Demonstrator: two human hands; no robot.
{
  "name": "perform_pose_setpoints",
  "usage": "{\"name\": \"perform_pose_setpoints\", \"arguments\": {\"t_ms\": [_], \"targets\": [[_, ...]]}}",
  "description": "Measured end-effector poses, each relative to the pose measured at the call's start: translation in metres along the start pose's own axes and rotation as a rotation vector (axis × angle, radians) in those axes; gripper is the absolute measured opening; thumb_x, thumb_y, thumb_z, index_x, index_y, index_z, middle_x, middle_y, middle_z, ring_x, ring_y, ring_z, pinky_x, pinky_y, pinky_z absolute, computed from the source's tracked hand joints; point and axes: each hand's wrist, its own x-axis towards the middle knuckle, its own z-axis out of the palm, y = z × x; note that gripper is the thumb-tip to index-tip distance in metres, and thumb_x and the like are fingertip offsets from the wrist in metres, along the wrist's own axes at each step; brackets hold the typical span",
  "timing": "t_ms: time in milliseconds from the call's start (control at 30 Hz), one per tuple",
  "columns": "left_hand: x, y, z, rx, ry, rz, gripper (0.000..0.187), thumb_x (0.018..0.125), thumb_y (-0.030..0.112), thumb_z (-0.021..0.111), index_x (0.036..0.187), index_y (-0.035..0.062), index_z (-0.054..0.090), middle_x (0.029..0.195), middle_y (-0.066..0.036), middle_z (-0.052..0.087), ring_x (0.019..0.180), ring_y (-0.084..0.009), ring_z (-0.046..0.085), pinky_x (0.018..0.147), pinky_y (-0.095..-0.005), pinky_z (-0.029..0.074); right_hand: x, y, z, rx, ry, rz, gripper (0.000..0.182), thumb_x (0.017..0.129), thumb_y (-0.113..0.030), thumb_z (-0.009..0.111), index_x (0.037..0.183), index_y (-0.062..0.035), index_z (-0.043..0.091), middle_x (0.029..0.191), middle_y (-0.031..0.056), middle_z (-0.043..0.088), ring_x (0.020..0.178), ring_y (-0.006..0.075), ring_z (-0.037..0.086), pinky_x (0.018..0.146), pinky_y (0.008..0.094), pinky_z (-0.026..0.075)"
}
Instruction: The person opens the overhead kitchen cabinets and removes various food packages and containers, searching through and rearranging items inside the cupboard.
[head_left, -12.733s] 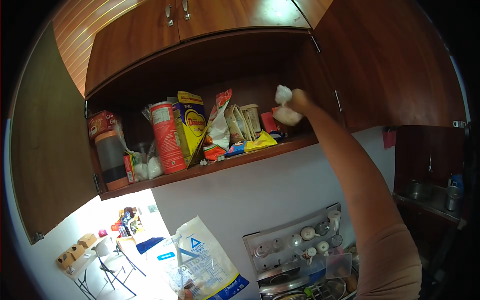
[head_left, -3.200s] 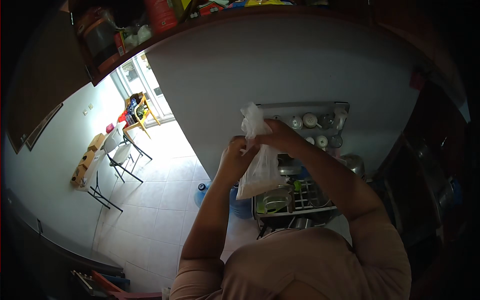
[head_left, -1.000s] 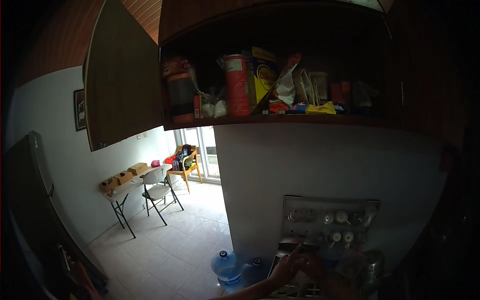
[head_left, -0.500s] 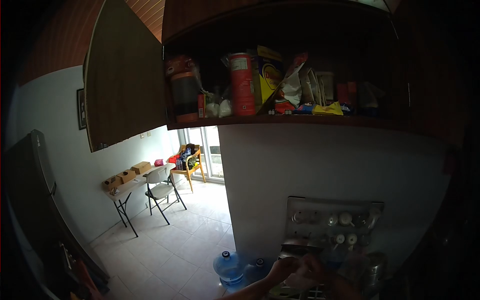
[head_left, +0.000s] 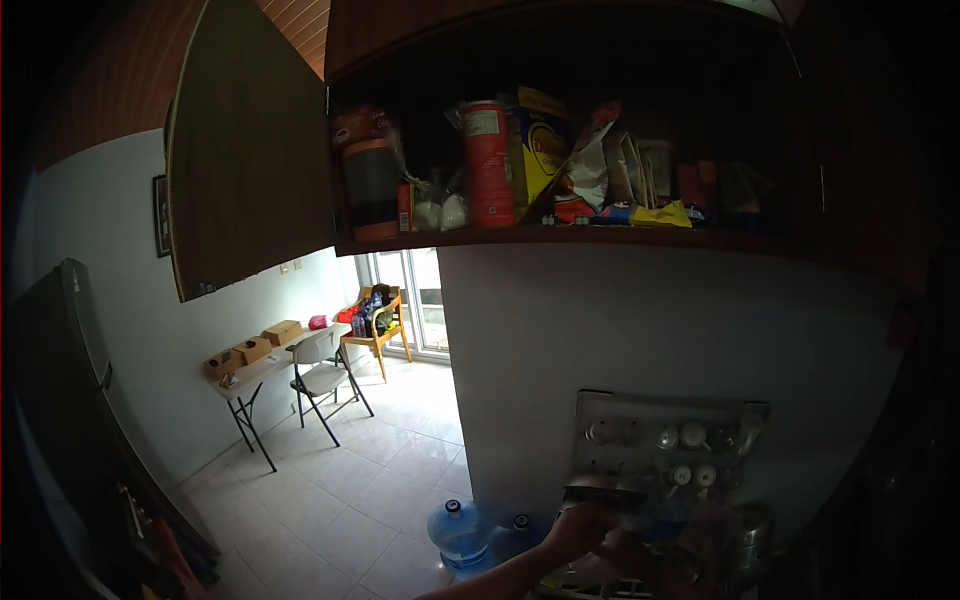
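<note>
Left hand by right hand (both dim), stocked cupboard above

Smooth wood, crinkled plastic, matt cardboard

The open cupboard door is smooth brown wood. Above the wooden shelf edge, a red canister looks smooth; a yellow packet is shiny, creased plastic. Boxes are matt brown cardboard. Pale floor tiles gleam. A water bottle is translucent blue plastic. Any material between the hands is too dim to name.
</note>
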Motion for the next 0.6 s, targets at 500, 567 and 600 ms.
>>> {"name": "perform_pose_setpoints", "arguments": {"t_ms": [500, 567, 600], "targets": [[0.120, 0.158, -0.050, -0.073, 0.118, 0.291, 0.053, 0.086, 0.029, 0.047, 0.131, 0.0085, 0.028, 0.128, -0.014, 0.030, 0.104, -0.0226, 0.045, 0.085, -0.0356, 0.039, -0.046, -0.149, -0.149, 0.326, 0.149, -0.250, 0.032, 0.082, -0.019, 0.059, 0.109, -0.0033, 0.052, 0.099, 0.0055, 0.058, 0.092, 0.0136, 0.054, 0.081, 0.0281, 0.042], [0.135, 0.199, -0.050, -0.050, 0.157, 0.468, 0.051, 0.087, 0.028, 0.046, 0.130, 0.0050, 0.029, 0.125, -0.015, 0.033, 0.103, -0.0209, 0.045, 0.088, -0.0336, 0.037, -0.045, -0.188, -0.193, 0.371, 0.250, -0.393, 0.029, 0.082, -0.019, 0.058, 0.106, -0.0042, 0.053, 0.095, 0.0051, 0.059, 0.085, 0.0106, 0.056, 0.074, 0.0272, 0.046], [0.145, 0.217, -0.050, -0.066, 0.167, 0.550, 0.051, 0.087, 0.028, 0.046, 0.129, 0.0036, 0.030, 0.125, -0.015, 0.033, 0.106, -0.0217, 0.044, 0.091, -0.0338, 0.036, -0.045, -0.209, -0.214, 0.423, 0.310, -0.444, 0.030, 0.082, -0.018, 0.058, 0.108, -0.0034, 0.052, 0.095, 0.0058, 0.059, 0.085, 0.0127, 0.057, 0.075, 0.0276, 0.046]]}}
